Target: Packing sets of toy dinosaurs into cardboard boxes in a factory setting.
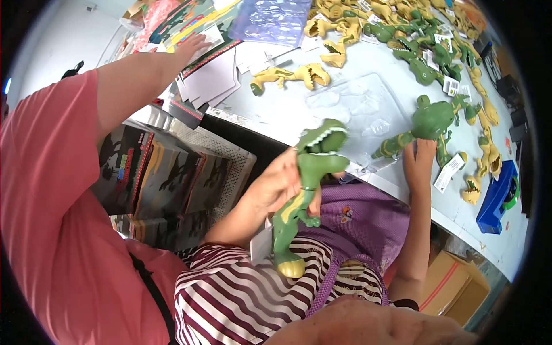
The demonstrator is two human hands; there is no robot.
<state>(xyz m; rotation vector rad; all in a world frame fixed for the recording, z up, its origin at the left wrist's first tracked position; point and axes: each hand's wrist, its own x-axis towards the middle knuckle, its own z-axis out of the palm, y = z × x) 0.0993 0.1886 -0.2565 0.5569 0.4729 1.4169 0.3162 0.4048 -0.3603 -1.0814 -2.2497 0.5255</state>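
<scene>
Table (276, 109) is seen across 12 to 3 o'clock. A co-worker's pink sleeve (52, 190) fills 9 o'clock, and that person's hand (192, 46) is laid flat on cards (213, 77) at 11 o'clock. Dark boxes (155, 178) are stacked left of centre. A clear tray (356, 103) lies on the table above centre. A dino pile (414, 34), green and yellow, is spread at 1 o'clock.

The held dino (313, 172), green with its mouth open, is kept upright at centre, off the table, above a striped shirt. The left hand (282, 184) is wrapped around its body, fingers closed on it.

The table dino (431, 121) lies at 2 o'clock by the tray. It is touched at its lower end by the right hand (420, 164); whether the fingers grip cannot be told.

A blue tool (497, 195) sits at 3 o'clock.
</scene>
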